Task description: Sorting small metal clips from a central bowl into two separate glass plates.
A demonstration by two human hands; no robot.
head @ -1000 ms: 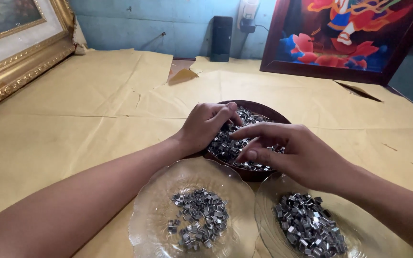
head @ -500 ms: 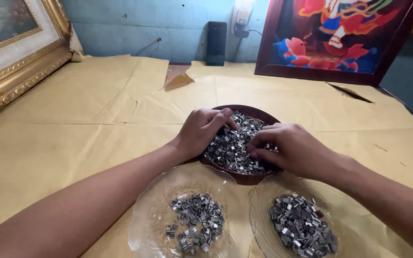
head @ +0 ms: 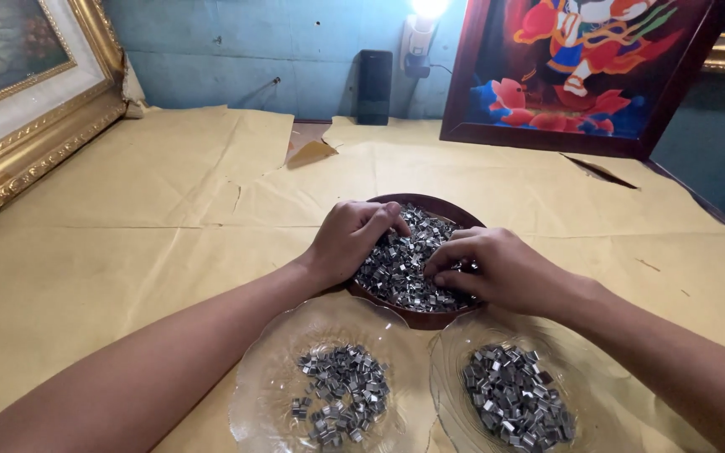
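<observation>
A round dark-brown bowl [head: 426,204] heaped with small shiny metal clips [head: 403,260] sits mid-table, just beyond two clear glass plates.

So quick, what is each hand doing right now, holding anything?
Left hand: fingers curled into the metal clips in the brown bowl; grip cannot be told.
Right hand: fingertips pinched among the same clips; grip cannot be told.

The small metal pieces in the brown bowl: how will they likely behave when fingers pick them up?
The small metal pieces look shiny and smooth, so they may slip from fingertips. They lie loose in a heap in the brown bowl, so pushing them probably scatters them. Both the left hand and the right hand rest in the heap; each piece seems stiff and light.
</observation>
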